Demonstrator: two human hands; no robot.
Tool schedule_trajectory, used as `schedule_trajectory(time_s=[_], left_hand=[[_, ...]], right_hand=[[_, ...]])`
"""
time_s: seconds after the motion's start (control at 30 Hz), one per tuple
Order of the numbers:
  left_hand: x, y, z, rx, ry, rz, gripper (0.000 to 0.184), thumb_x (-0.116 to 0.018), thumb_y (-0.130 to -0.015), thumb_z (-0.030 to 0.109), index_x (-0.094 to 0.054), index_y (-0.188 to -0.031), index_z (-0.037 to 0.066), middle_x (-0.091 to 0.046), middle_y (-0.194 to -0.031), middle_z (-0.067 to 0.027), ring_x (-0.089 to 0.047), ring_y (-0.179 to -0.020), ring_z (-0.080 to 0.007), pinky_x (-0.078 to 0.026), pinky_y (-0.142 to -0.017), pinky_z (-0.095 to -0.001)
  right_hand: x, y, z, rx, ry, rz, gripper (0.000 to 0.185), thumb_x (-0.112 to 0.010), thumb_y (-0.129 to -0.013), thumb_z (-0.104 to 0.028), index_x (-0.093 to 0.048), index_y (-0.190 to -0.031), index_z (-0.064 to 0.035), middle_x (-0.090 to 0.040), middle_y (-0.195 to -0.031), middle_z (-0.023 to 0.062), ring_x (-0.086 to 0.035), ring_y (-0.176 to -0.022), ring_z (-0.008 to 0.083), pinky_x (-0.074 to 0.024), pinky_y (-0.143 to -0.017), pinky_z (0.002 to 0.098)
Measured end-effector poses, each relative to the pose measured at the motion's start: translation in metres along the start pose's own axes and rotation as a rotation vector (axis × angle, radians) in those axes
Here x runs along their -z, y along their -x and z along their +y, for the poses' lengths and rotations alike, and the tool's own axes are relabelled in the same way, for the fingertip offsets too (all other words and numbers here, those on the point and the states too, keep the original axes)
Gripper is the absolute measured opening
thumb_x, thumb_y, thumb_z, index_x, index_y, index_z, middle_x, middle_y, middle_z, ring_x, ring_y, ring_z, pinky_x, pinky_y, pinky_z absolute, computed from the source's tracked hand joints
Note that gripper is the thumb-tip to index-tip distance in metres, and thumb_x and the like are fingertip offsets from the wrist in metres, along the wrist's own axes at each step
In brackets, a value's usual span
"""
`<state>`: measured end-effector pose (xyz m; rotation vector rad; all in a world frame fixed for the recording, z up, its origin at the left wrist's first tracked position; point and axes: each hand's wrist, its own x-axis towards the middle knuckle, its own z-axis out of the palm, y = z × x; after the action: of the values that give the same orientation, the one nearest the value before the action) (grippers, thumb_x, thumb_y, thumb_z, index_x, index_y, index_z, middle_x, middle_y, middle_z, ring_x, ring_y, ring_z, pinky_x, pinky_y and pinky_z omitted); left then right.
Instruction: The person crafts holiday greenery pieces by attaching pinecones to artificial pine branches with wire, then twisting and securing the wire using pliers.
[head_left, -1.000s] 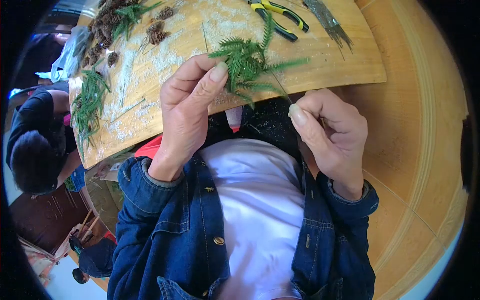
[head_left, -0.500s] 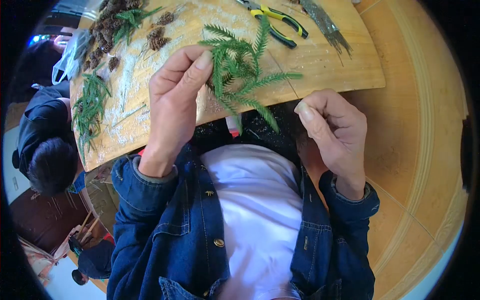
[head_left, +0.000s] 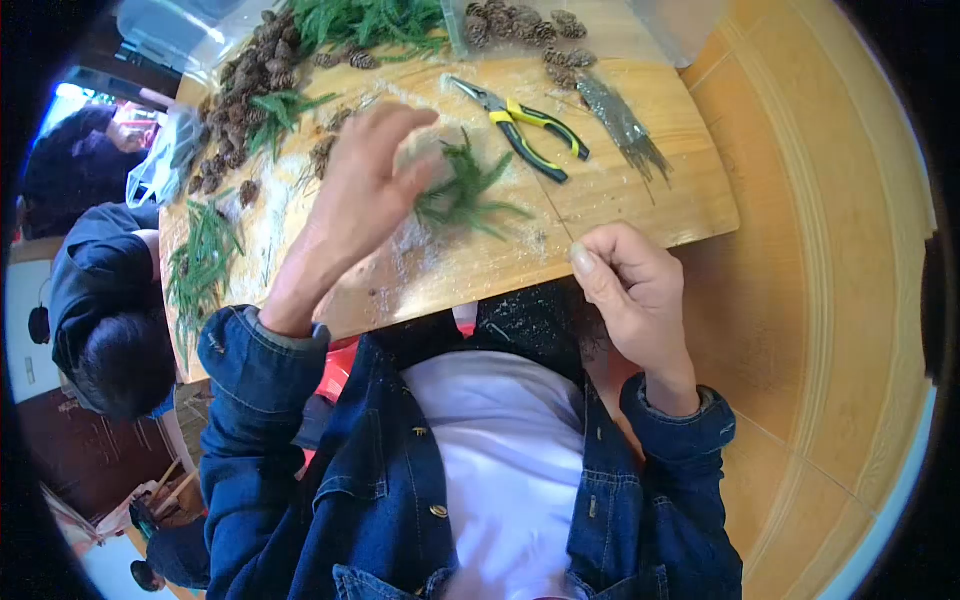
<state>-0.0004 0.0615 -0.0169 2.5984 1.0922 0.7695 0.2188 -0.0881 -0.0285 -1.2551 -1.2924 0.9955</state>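
Observation:
Over the wooden table [head_left: 480, 275], my left hand [head_left: 370, 190] is raised with its fingers apart, blurred by motion. Just right of it a green sprig [head_left: 470, 190] lies on the tabletop, also slightly blurred and apart from the fingers. At the front edge my right hand [head_left: 630, 285] pinches a thin dark wire [head_left: 558, 215] between thumb and forefinger. The wire points up and away toward the yellow-and-black pliers [head_left: 525, 130], which lie behind. A bundle of thin wires [head_left: 622, 125] in a clear wrapper is to their right.
Pinecones [head_left: 260, 85] are heaped at the back left, near more green branches [head_left: 370, 20]. Another green bunch [head_left: 205, 260] lies at the left edge. A clear container [head_left: 590, 35] holding pinecones stands at the back. A person in dark clothes [head_left: 110, 320] is at the left.
My left hand has let go of the sprig, which now lies on the table. The view has shifted, showing more of the table's back. My right hand still pinches the wire.

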Motion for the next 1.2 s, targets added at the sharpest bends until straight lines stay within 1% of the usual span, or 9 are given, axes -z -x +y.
schedule_trajectory(time_s=[0.3, 0.37, 0.53, 0.63, 0.8, 0.9, 0.93, 1.07, 1.2], left_hand=[[0.008, -0.069, -0.012, 0.053, 0.123, -0.118, 0.024, -0.058, -0.087, 0.01, -0.061, -0.111, 0.006, -0.063, -0.103, -0.0073, -0.059, -0.09, -0.0143, -0.044, -0.083, -0.0248], [0.047, -0.058, -0.056, 0.174, 0.292, -0.063, 0.022, -0.057, -0.089, 0.012, -0.06, -0.109, 0.005, -0.064, -0.098, -0.0059, -0.058, -0.088, -0.0121, -0.045, -0.079, -0.0243], [0.072, -0.001, -0.078, 0.386, 0.117, -0.023, 0.021, -0.058, -0.089, 0.014, -0.06, -0.107, 0.003, -0.064, -0.095, -0.0059, -0.057, -0.088, -0.011, -0.046, -0.077, -0.0248], [0.051, 0.016, -0.074, 0.41, -0.1, 0.021, 0.021, -0.058, -0.085, 0.017, -0.063, -0.098, 0.002, -0.065, -0.092, -0.0159, -0.064, -0.078, -0.0276, -0.05, -0.072, -0.0331], [0.03, -0.012, -0.083, 0.163, -0.429, -0.049, 0.024, -0.06, -0.087, 0.018, -0.06, -0.106, 0.002, -0.063, -0.093, -0.0124, -0.061, -0.089, -0.018, -0.047, -0.074, -0.0273], [0.014, -0.019, -0.102, 0.008, -0.526, -0.122, 0.025, -0.057, -0.084, 0.024, -0.063, -0.097, 0.003, -0.065, -0.092, -0.0164, -0.061, -0.08, -0.0394, -0.049, -0.071, -0.0412], [0.012, -0.018, -0.1, -0.001, -0.515, -0.128, 0.025, -0.057, -0.084, 0.024, -0.063, -0.097, 0.003, -0.065, -0.092, -0.0164, -0.061, -0.08, -0.0394, -0.049, -0.071, -0.0412], [0.025, -0.014, -0.051, 0.189, -0.105, -0.045, 0.023, -0.059, -0.084, 0.02, -0.062, -0.097, 0.002, -0.065, -0.085, -0.0146, -0.063, -0.074, -0.0358, -0.049, -0.064, -0.0379], [0.018, 0.004, 0.007, 0.309, 0.403, 0.07, 0.022, -0.064, -0.08, 0.009, -0.059, -0.1, 0.0, -0.062, -0.076, -0.0128, -0.062, -0.066, -0.0252, -0.047, -0.057, -0.0304]], right_hand=[[0.01, -0.001, 0.0, 0.004, 0.038, 0.074, 0.008, -0.057, -0.089, -0.005, -0.058, -0.083, 0.0005, -0.048, -0.064, -0.0051, -0.041, -0.056, 0.0019, -0.0325, -0.051, 0.018], [0.013, 0.0, -0.001, -0.08, 0.02, 0.09, 0.008, -0.057, -0.089, -0.005, -0.058, -0.084, 0.0003, -0.048, -0.065, -0.0052, -0.04, -0.056, 0.0017, -0.0314, -0.051, 0.0177], [0.012, -0.014, 0.009, -0.094, -0.07, 0.095, 0.01, -0.058, -0.089, -0.006, -0.057, -0.081, 0.0001, -0.047, -0.065, -0.0052, -0.038, -0.058, 0.0007, -0.0315, -0.051, 0.0174], [0.012, -0.023, 0.007, -0.067, -0.038, 0.083, 0.011, -0.058, -0.089, -0.007, -0.057, -0.081, 0.0004, -0.047, -0.066, -0.005, -0.039, -0.059, 0.0008, -0.0318, -0.052, 0.0175], [0.008, -0.028, 0.001, -0.111, 0.104, 0.063, 0.011, -0.058, -0.089, -0.007, -0.056, -0.082, 0.0001, -0.045, -0.066, -0.0044, -0.039, -0.062, 0.0022, -0.0328, -0.054, 0.0188], [0.022, -0.038, 0.008, -0.057, 0.27, 0.141, 0.008, -0.059, -0.088, -0.008, -0.057, -0.086, -0.0002, -0.048, -0.068, -0.0014, -0.043, -0.062, 0.006, -0.0357, -0.055, 0.022], [0.027, -0.044, 0.011, -0.023, 0.343, 0.166, 0.008, -0.059, -0.088, -0.008, -0.057, -0.088, -0.0003, -0.049, -0.069, 0.0001, -0.044, -0.061, 0.0079, -0.0372, -0.055, 0.0235], [0.044, -0.069, 0.017, 0.353, 1.029, 0.2, 0.012, -0.054, -0.09, -0.004, -0.057, -0.101, 0.0008, -0.051, -0.082, -0.0008, -0.05, -0.072, 0.0074, -0.0407, -0.066, 0.0201], [0.012, -0.074, 0.006, 0.493, 0.556, 0.103, 0.023, -0.061, -0.086, -0.012, -0.055, -0.105, 0.0008, -0.054, -0.082, 0.013, -0.056, -0.067, 0.0227, -0.0448, -0.06, 0.0338]])
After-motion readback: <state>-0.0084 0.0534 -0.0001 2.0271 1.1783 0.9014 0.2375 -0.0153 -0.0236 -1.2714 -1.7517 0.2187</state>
